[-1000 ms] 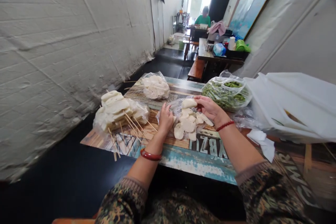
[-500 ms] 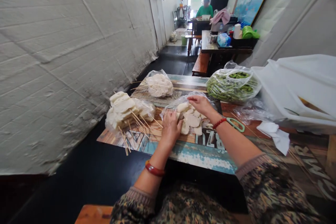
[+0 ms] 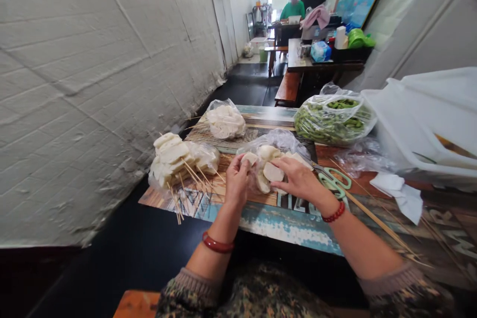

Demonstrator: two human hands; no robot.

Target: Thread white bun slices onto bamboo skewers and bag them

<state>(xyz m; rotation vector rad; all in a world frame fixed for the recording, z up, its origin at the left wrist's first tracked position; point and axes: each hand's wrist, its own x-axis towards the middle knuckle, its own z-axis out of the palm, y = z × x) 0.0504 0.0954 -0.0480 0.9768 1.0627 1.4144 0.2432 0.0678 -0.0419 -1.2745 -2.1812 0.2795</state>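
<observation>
Hands (image 3: 298,177) each holding a pale slice (image 3: 274,172) (the left's partly covered), clear bag (image 3: 286,139) beyond partly hidden

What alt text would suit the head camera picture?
The person's left hand and right hand each hold a pale slice over more slices on a table. Nearby lie skewered slices, a bag of green vegetables, and green-handled scissors.

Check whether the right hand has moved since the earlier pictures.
Yes: the right hand has moved toward the wearer, farther from the bag of greens.
</observation>
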